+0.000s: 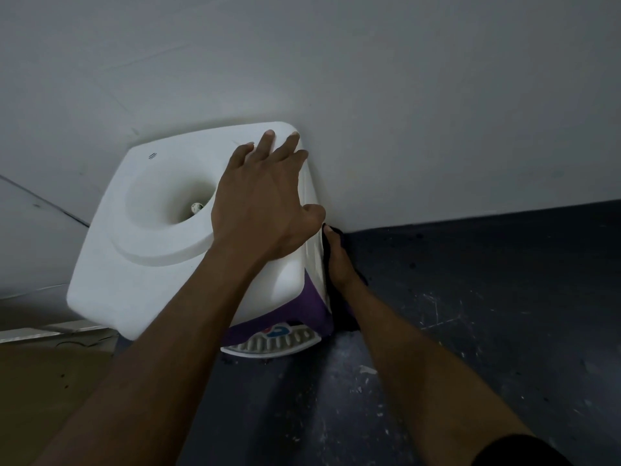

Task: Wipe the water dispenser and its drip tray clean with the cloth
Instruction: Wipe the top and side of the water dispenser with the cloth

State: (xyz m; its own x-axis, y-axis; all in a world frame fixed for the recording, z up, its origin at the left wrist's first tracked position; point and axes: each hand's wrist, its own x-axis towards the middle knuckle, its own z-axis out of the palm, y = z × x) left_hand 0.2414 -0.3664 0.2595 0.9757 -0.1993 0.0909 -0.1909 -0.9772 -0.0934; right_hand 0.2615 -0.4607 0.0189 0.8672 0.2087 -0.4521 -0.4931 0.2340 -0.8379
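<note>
Left hand [265, 210] flat, fingers spread, atop the water dispenser [111, 280] at centre frame; right hand [339, 264] presses the black cloth [344, 314] to its right side, grip unclear; drip tray [279, 344] lies below the cloth.

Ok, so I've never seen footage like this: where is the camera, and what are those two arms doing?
No machine here: one camera worn on a person's head looks down, so both arms are the wearer's own. Below stands a white water dispenser with no bottle on it, on a dark floor against a pale wall. The left hand lies flat on its top, fingers spread, seemingly steadying it. The right hand presses a dark cloth against the dispenser's right side; whether its fingers curl round the cloth is unclear. At the foot of the purple front the slotted drip tray pokes out.
</note>
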